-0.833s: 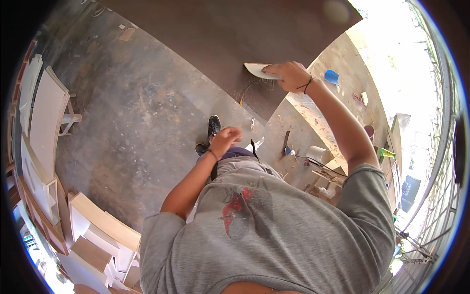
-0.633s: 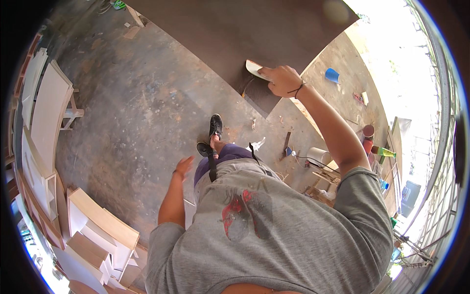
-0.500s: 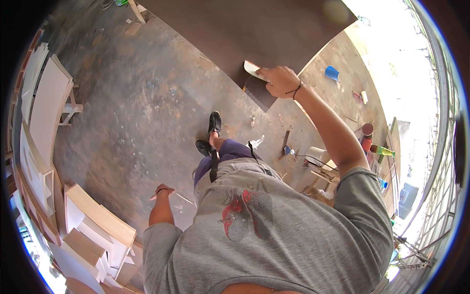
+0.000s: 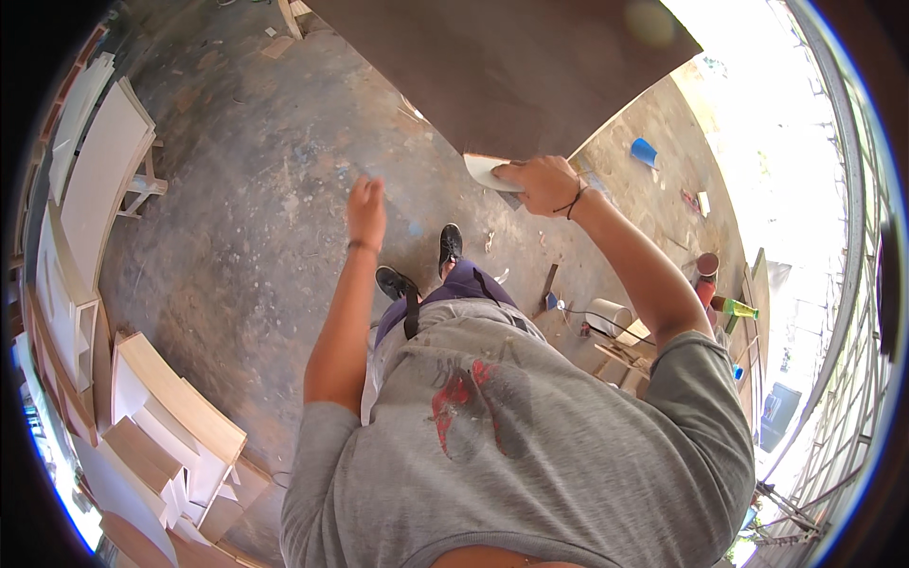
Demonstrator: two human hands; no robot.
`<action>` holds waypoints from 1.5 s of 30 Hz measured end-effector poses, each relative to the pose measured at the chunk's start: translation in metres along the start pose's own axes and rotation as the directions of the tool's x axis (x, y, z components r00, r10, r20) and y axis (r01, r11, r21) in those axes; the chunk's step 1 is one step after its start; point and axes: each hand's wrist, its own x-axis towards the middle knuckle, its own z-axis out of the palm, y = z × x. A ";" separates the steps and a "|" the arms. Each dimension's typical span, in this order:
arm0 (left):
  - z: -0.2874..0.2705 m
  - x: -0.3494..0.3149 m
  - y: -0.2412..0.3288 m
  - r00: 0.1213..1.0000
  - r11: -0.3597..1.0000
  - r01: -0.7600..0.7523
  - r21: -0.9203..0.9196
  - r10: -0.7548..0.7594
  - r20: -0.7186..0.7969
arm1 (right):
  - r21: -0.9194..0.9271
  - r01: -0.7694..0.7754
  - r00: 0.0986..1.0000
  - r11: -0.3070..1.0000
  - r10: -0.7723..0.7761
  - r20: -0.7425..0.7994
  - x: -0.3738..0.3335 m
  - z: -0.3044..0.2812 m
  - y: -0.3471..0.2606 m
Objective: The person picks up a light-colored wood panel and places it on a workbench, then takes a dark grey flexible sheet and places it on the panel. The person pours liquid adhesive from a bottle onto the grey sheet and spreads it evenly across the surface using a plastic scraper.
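A large dark brown board [image 4: 511, 76] spans the top of the view, its near corner pointing toward me. Over that corner, my right hand [image 4: 547, 186] grips a flat white spreader-like piece [image 4: 483, 170] with a thin brown edge. Its exact kind is unclear, and my fingers cover part of it. My left hand [image 4: 366, 213] is raised in front of me, left of the board and apart from it. Its fingers are loosely curled, slightly blurred, with nothing visible in them.
White and wooden furniture pieces [image 4: 180, 398] stand along the left side. To the right lie a blue plastic piece [image 4: 644, 151], a green bottle [image 4: 737, 308], a white cylindrical container [image 4: 609, 316] and a cable on the stained concrete floor [image 4: 256, 237]. A metal grille borders the far right.
My left hand has come up and forward from beside my hip, its fingers now curled. My right hand has moved slightly nearer with the white piece, over the board's corner. My feet have shifted.
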 end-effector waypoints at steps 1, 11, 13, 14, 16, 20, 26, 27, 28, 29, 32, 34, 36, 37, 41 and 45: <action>0.014 0.015 0.018 0.999 0.991 0.034 -0.130 -0.029 0.044 | -0.009 0.035 0.999 0.999 -0.035 -0.019 -0.001 0.000 0.000; 0.085 0.052 0.059 0.868 0.618 0.496 -0.610 -0.356 0.345 | -0.032 0.133 0.990 0.991 -0.131 0.057 -0.017 0.003 -0.007; 0.090 0.052 0.055 0.866 0.587 0.500 -0.637 -0.349 0.358 | -0.018 0.119 0.990 0.993 -0.117 0.082 -0.022 0.004 -0.009; 0.092 0.052 0.054 0.866 0.570 0.499 -0.652 -0.344 0.363 | -0.017 0.124 0.989 0.992 -0.123 0.079 -0.024 0.007 -0.008; 0.094 0.055 0.047 0.874 0.553 0.486 -0.677 -0.320 0.366 | -0.019 0.123 0.989 0.992 -0.121 0.086 -0.029 0.008 -0.010; 0.095 0.053 0.046 0.872 0.522 0.488 -0.699 -0.306 0.381 | -0.016 0.085 0.986 0.996 -0.082 0.149 -0.041 0.004 -0.019; 0.092 0.051 0.046 0.856 0.542 0.517 -0.663 -0.341 0.389 | 0.131 -0.049 0.969 0.990 0.016 0.245 -0.071 0.001 -0.037; 0.091 0.052 0.046 0.854 0.544 0.521 -0.658 -0.346 0.390 | 0.193 -0.076 0.974 0.978 0.031 0.224 -0.077 -0.004 -0.041; 0.091 0.051 0.046 0.851 0.546 0.525 -0.653 -0.351 0.391 | 0.246 -0.123 0.968 0.961 0.061 0.245 -0.084 -0.013 -0.043; 0.091 0.051 0.048 0.848 0.549 0.529 -0.647 -0.354 0.394 | 0.364 -0.112 0.987 0.925 0.062 0.147 -0.090 -0.013 -0.041; 0.090 0.049 0.056 0.844 0.572 0.536 -0.621 -0.348 0.408 | 0.663 -0.097 0.975 0.742 0.204 -0.085 -0.120 -0.014 -0.033; 0.090 0.050 0.061 0.851 0.611 0.523 -0.594 -0.334 0.405 | 0.817 -0.149 0.903 0.556 0.414 -0.117 -0.140 -0.018 -0.033; 0.088 0.052 0.069 0.866 0.669 0.492 -0.557 -0.310 0.392 | 0.937 -0.086 0.823 0.338 0.554 -0.124 -0.155 -0.006 -0.032; 0.086 0.053 0.075 0.876 0.706 0.469 -0.531 -0.294 0.383 | 0.974 -0.037 0.776 0.225 0.620 -0.113 -0.162 0.002 -0.031; 0.085 0.053 0.093 0.902 0.794 0.405 -0.454 -0.264 0.343 | 0.982 0.118 0.629 0.146 0.754 -0.188 -0.184 0.015 -0.037; 0.078 0.054 0.097 0.908 0.819 0.379 -0.431 -0.239 0.343 | 0.974 0.132 0.566 0.183 0.793 -0.226 -0.201 0.015 -0.032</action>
